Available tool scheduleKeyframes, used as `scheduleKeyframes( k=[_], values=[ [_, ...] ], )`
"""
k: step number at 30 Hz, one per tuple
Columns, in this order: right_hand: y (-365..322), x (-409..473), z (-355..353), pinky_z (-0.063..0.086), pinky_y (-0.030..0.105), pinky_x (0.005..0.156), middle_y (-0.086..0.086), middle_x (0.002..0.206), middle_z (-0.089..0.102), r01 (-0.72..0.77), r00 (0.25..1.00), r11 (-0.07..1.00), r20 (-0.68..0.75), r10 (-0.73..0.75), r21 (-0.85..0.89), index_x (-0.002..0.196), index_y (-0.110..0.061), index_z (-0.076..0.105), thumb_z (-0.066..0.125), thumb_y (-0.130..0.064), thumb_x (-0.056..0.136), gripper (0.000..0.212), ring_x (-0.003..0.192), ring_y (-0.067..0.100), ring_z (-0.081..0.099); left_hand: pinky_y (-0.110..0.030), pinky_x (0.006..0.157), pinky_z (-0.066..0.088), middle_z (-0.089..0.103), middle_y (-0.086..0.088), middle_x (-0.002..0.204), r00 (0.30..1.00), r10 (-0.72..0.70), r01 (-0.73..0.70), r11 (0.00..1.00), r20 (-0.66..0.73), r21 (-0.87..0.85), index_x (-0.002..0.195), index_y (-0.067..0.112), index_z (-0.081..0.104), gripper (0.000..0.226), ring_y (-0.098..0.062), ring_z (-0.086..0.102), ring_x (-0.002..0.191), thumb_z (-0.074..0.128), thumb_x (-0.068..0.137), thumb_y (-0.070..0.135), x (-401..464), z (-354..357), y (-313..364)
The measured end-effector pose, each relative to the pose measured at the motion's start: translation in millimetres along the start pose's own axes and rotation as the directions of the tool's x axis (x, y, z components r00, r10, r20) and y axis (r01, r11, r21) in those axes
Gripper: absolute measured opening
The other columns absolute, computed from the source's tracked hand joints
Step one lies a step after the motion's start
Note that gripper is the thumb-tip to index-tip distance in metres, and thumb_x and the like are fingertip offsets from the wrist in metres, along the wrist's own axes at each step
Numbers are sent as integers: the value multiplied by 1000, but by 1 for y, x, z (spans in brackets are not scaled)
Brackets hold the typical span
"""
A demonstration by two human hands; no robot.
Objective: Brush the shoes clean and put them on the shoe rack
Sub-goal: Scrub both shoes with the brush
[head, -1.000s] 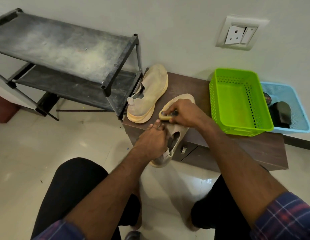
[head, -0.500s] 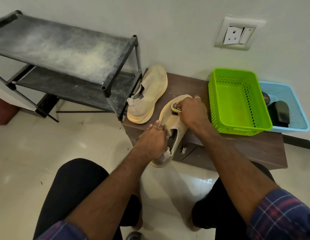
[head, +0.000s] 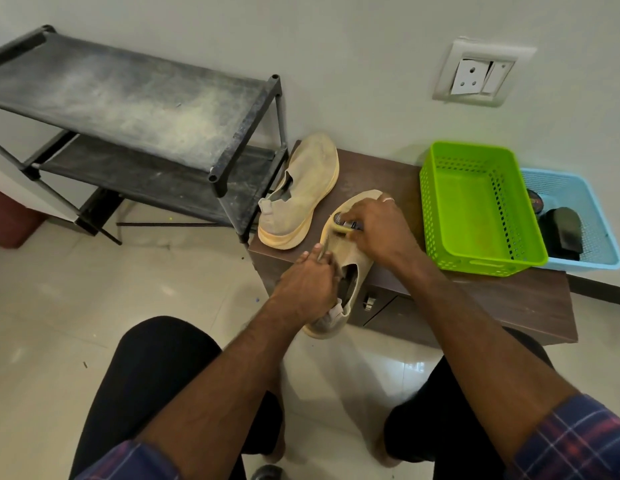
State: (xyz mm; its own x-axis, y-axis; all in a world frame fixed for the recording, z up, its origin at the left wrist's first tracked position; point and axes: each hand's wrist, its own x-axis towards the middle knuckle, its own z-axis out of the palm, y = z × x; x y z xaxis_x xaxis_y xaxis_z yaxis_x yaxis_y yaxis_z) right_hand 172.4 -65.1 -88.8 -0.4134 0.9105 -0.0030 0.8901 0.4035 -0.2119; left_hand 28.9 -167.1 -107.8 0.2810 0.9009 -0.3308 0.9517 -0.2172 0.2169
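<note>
beige shoe point(head: 350, 261) gripped by left hand point(head: 306, 289); right hand point(head: 381, 230) grips half-hidden brush point(head: 341, 225).

We look down on a glossy cream tiled floor point(head: 59, 306) that throws back soft patches of light, and behind it rises a plain off-white painted wall point(head: 336, 64). On that wall we see a white plastic socket-and-switch plate point(head: 483, 72), its inner panels sitting crooked, and along the wall's foot at the far right runs a dark skirting strip point(head: 599, 289). Against the wall stands a low dark-brown wooden cabinet point(head: 492, 299) with a small metal fitting on its front, and at the far left edge we catch part of a dull red box-like object point(head: 10, 220) on the floor.
</note>
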Motion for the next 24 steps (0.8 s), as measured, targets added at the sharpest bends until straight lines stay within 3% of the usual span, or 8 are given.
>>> scheduleKeyframes(
  k=[3, 7, 9, 13, 15, 18, 21, 24],
  values=[
    [1, -3, 1, 53, 40, 86, -3, 111, 73, -5, 973, 995, 229, -17, 95, 114, -36, 74, 78, -34, 79, 35, 106, 27, 56, -40, 123, 13, 24, -14, 162, 1000, 0, 1, 1000, -13, 29, 154, 2, 26, 62, -27, 12, 153, 42, 101, 30, 5, 2, -1],
    [3, -3, 2, 52, 39, 81, 0, 112, 69, -170, 983, 983, -82, 165, -67, 118, -34, 71, 66, -23, 87, 34, 104, 32, 53, -38, 123, 14, 23, -11, 163, 999, -40, 41, 999, 31, -36, 155, 8, 26, 66, -24, 13, 153, 51, 98, 29, 9, 6, -9],
    [6, -5, 1, 49, 40, 81, 1, 109, 67, -156, 973, 979, -193, 129, -131, 115, -32, 70, 65, -21, 85, 33, 102, 36, 54, -42, 116, 31, 38, -13, 154, 995, -83, 85, 996, 63, -29, 149, 10, 38, 62, -31, 34, 143, 57, 95, 32, 7, -1, -19],
    [19, -25, -4, 44, 39, 94, 3, 112, 72, -179, 976, 973, -99, 195, 149, 115, -26, 74, 70, -23, 80, 35, 103, 34, 62, -41, 83, 44, 62, -18, 106, 992, -130, 127, 977, -7, -173, 100, 4, 66, 36, -38, 60, 103, 46, 101, 34, 2, -30, -25],
    [19, -33, 5, 44, 35, 94, 0, 115, 72, -178, 981, 970, -51, 188, 169, 118, -28, 73, 72, -26, 80, 38, 103, 32, 61, -45, 100, 39, 63, -12, 123, 993, -101, 82, 957, -55, -278, 113, 11, 67, 48, -34, 54, 121, 37, 102, 46, 4, -35, -13],
    [17, -38, 14, 39, 32, 93, -2, 118, 68, -176, 981, 964, -51, 190, 199, 122, -30, 70, 69, -27, 83, 39, 107, 31, 59, -55, 118, 18, 40, 0, 155, 999, -23, 16, 982, -38, -186, 151, 24, 38, 69, -19, 32, 145, 33, 94, 63, 4, -25, 7],
    [15, -41, 8, 38, 37, 99, 3, 118, 69, -108, 983, 959, -114, 142, 262, 122, -24, 70, 72, -23, 84, 38, 109, 29, 59, -59, 119, 8, 29, 5, 160, 1000, 9, -9, 1000, -12, 26, 155, 30, 22, 59, -16, 22, 149, 40, 100, 43, 5, -5, 9],
    [-4, -46, 6, 48, 40, 92, 3, 116, 68, 54, 998, 960, 12, -60, 273, 123, -27, 69, 69, -25, 87, 37, 105, 30, 56, -60, 118, 4, 36, 6, 156, 999, 0, 3, 998, -45, 65, 149, 32, 35, 48, -15, 27, 147, 41, 101, 31, 6, 1, 8]
  ],
)
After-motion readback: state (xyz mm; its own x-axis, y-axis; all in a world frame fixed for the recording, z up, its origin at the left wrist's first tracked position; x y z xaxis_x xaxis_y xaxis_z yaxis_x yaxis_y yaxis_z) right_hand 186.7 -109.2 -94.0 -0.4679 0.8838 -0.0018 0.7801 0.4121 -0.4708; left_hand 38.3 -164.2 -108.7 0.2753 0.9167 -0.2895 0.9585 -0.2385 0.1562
